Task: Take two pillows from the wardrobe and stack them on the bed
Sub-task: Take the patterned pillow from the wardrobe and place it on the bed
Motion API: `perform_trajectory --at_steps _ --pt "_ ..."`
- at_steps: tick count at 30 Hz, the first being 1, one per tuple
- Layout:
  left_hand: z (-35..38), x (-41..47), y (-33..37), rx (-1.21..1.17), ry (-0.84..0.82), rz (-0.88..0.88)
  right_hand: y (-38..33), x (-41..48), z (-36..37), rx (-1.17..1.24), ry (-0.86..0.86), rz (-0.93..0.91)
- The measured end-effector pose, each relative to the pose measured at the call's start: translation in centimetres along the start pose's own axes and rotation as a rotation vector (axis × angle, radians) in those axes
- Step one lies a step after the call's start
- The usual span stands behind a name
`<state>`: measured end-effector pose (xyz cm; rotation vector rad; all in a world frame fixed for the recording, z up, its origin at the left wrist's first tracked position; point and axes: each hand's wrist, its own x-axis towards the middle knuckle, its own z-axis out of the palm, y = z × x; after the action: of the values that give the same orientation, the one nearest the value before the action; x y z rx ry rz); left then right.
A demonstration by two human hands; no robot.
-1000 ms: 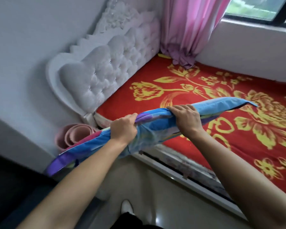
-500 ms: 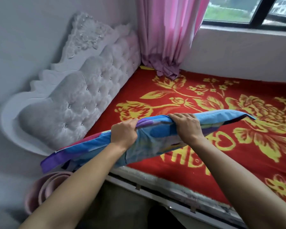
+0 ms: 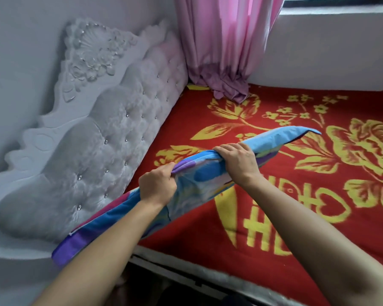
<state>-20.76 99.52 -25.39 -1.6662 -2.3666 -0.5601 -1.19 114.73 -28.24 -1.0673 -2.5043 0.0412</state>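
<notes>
Pillows in view: one pillow [image 3: 199, 180], in a blue, purple and pink printed cover, seen edge-on and slanting from lower left to upper right.
Pillow position: held in the air above the near, headboard-side part of the bed [image 3: 318, 228]; its low left end hangs by the foot of the headboard [image 3: 111, 133], past the bed's near edge, and its raised right end points toward the middle of the bed. Whether its underside touches the cover cannot be told.
Left hand [image 3: 158, 186]: closed in a fist on the pillow's upper edge, left of its middle, fabric bunched in the grip.
Right hand [image 3: 238, 161]: closed over the same upper edge, further right, fingers [image 3: 228, 149] curled over the top.
Hands counted: two, both on the one pillow, near each other but apart.
Bed cover: one red blanket with yellow flowers and characters, lying flat.
Headboard: one, white and tufted with small studs, carved crest on top, along the bed's left end against the wall.
Curtain [image 3: 226, 40]: one, pink, hanging at the far corner by the headboard, its hem bunched on the bed.
Window ledge [image 3: 341, 16]: along the far edge, above the white wall.
</notes>
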Motion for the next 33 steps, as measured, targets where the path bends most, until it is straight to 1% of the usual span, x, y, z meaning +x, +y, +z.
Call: perform_trajectory --at_steps 5,7,9,11,13,14,15,16,17,19,20,21,22,24,26,29,31,33 --pt "3.4 6.8 -3.8 -0.129 -0.028 -0.142 -0.2 8.1 2.9 -0.052 0.098 0.015" --pt "4.7 9.8 -5.4 -0.219 -0.045 -0.203 -0.7 11.2 4.2 -0.076 0.163 0.066" --pt "6.2 12.6 -7.1 -0.366 -0.054 -0.239 -1.7 13.9 5.8 -0.069 0.234 0.190" --pt "8.1 15.4 -9.1 -0.488 -0.077 -0.251 -2.6 16.0 8.1 -0.013 0.328 0.339" --pt "10.2 18.0 -11.1 -0.581 -0.123 -0.249 -3.2 17.1 11.6 0.100 0.384 0.503" --pt "11.4 18.9 -12.0 -0.646 -0.155 -0.247 -3.6 17.3 13.6 0.200 0.366 0.589" --pt "12.7 19.7 -12.9 -0.719 -0.190 -0.248 -3.9 17.0 15.9 0.323 0.294 0.671" --pt "14.2 20.2 -13.7 -0.786 -0.233 -0.258 -4.2 16.6 18.0 0.443 0.159 0.741" --pt "15.7 20.4 -14.7 -0.840 -0.285 -0.276 -4.6 16.1 20.0 0.544 -0.037 0.794" --pt "18.4 20.6 -16.5 -0.900 -0.382 -0.329 -5.8 14.9 23.4 0.617 -0.453 0.833" --pt "19.6 20.6 -17.2 -0.899 -0.414 -0.348 -6.5 14.4 25.0 0.608 -0.580 0.834" --pt "20.5 20.8 -17.8 -0.875 -0.434 -0.348 -7.1 14.1 26.5 0.606 -0.636 0.835" --pt "21.2 21.2 -18.2 -0.829 -0.446 -0.335 -7.7 13.8 28.0 0.622 -0.651 0.841" --pt "23.0 22.3 -18.9 -0.693 -0.443 -0.309 -8.6 13.6 31.1 0.658 -0.647 0.855" --pt "24.9 23.8 -20.1 -0.541 -0.401 -0.307 -8.9 13.6 34.0 0.695 -0.636 0.854" --pt "28.3 26.2 -25.0 -0.316 -0.371 -0.351 -8.6 13.4 38.5 0.692 -0.664 0.826" --pt "31.1 27.0 -29.7 -0.165 -0.414 -0.318 -8.3 12.7 41.1 0.638 -0.640 0.865" --pt "33.7 26.0 -33.2 -0.073 -0.528 -0.218 -8.0 11.6 43.0 0.551 -0.583 0.964"
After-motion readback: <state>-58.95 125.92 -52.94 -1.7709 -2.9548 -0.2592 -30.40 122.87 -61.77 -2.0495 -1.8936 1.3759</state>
